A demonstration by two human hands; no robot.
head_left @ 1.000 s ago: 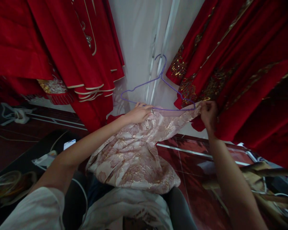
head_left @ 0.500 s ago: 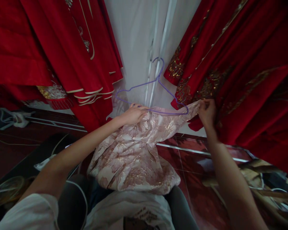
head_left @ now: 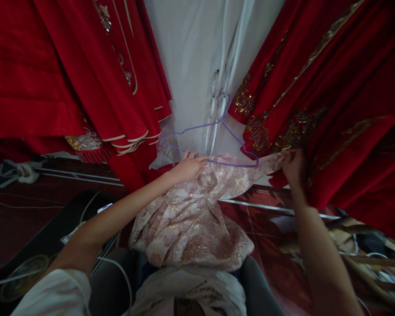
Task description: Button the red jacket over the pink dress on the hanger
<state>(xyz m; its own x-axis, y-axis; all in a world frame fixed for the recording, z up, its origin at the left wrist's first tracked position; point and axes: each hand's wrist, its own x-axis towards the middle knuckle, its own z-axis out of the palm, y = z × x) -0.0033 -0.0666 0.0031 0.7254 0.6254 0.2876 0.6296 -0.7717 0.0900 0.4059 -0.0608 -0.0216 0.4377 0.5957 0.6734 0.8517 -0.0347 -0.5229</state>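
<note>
At the middle of the frame we hold a pale pink dress [head_left: 191, 219] with a gold flower pattern up against a thin purple wire hanger [head_left: 210, 140]. Our left hand [head_left: 189, 166] is curled closed on the top of the dress where it meets the hanger's bottom wire, a little left of centre. Our right hand [head_left: 292, 164], at the right of centre, pinches the far corner of the dress shut between fingers and thumb, drawing that top edge taut. The rest of the dress hangs down in soft folds toward the lower middle of the frame.

We judge the cloth light and limp but a bit slick, so it is best gripped at the shoulders. The hanger looks springy and easily bent. Red robes [head_left: 69, 83] with gold trim hang at the upper left and upper right, a white wall [head_left: 191, 57] between them.
</note>
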